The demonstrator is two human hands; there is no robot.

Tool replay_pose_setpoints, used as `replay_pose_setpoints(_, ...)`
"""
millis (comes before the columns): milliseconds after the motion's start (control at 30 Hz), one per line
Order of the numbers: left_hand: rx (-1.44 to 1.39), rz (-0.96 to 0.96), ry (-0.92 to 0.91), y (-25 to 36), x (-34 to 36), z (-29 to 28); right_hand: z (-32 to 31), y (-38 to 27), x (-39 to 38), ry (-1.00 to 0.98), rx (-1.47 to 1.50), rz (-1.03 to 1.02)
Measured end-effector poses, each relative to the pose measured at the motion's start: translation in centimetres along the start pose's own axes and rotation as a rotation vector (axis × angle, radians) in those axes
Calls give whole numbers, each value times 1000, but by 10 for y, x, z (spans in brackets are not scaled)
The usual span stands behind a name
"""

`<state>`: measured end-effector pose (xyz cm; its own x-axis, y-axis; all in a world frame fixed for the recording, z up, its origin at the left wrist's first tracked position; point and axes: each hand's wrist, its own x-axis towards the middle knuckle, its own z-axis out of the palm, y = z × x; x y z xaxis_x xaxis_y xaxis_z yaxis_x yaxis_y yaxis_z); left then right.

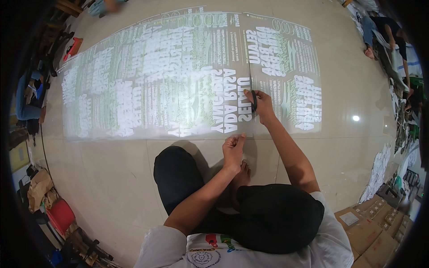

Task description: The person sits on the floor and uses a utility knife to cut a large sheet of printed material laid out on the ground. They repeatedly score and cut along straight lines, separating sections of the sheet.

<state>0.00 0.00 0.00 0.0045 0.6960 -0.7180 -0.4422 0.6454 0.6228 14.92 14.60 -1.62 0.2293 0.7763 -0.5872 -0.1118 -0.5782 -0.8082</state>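
Observation:
A large translucent sheet [170,102] with rows of white and pale green printing lies spread over the tiled floor in front of me. My right hand [263,107] grips black scissors [254,100] on the sheet, at a long vertical line between two printed panels. Just below, my left hand [233,151] pinches the sheet's near edge between thumb and finger, close to that line. My bare foot [242,175] rests on the floor under my left wrist, between my dark-trousered knees.
Another person [380,33] is at the right edge, and others' legs show at the left [26,96] and top left [103,6]. Cardboard boxes [371,239] lie at lower right beside white scraps [375,169]. A red object [60,216] and brown paper [40,192] sit at lower left.

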Motion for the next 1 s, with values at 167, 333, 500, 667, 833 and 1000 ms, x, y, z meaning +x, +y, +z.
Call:
replay_pose_setpoints(167,47,5,-27,-8,3,-4,2,-6,8,2,48,-16)
replay_pose_setpoints(333,47,1,-23,-6,1,-3,3,-10,14,-20,70,-16)
replay_pose_setpoints(500,65,-18,-10,1,0,0,1,-16,25,-15,49,-5)
replay_pose_setpoints(667,57,-10,6,7,-3,7,2,-17,36,-20,93,-6)
replay_pose_setpoints(833,70,-9,6,6,-4,7,0,-12,41,-9,87,-12)
replay_pose_setpoints(1000,24,-3,-19,6,-4,5,1,-15,37,-18,102,-14)
